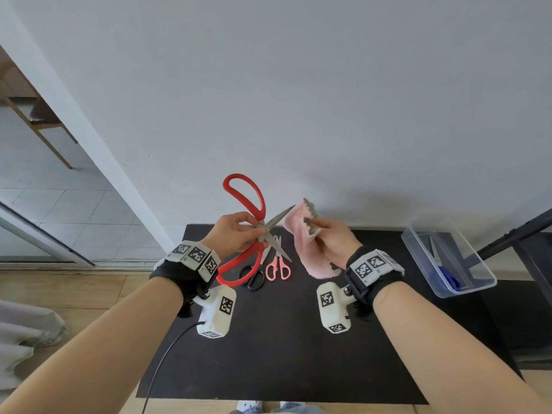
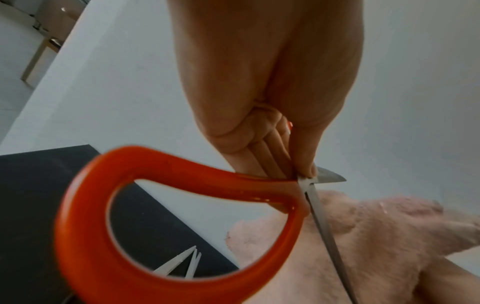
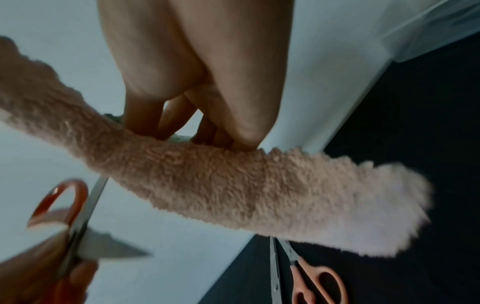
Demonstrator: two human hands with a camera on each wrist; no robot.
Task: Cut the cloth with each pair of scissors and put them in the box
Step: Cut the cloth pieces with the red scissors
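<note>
Above the near-middle of the black mat, the left hand pinches the big red scissors at the pivot, thumb and fingers closed tight on the metal rather than through the loops. The blades stand wide apart, one pointing right toward the cloth, the other down toward the mat. That grip looks like a way of turning or re-seating the scissors, not a cutting hold; the fingers would need to go into the red loops before any cut.

Just to the right, the right hand holds the pink fluffy cloth bunched between thumb and fingers, its top edge raised toward the upper blade tip and the rest hanging down. The blade tip lies close to that edge; whether they touch I cannot tell.

Below the hands, on the mat, lie the black scissors and the small pink scissors, side by side and apparently waiting their turn. At the far right the clear plastic box already holds the blue scissors.
</note>
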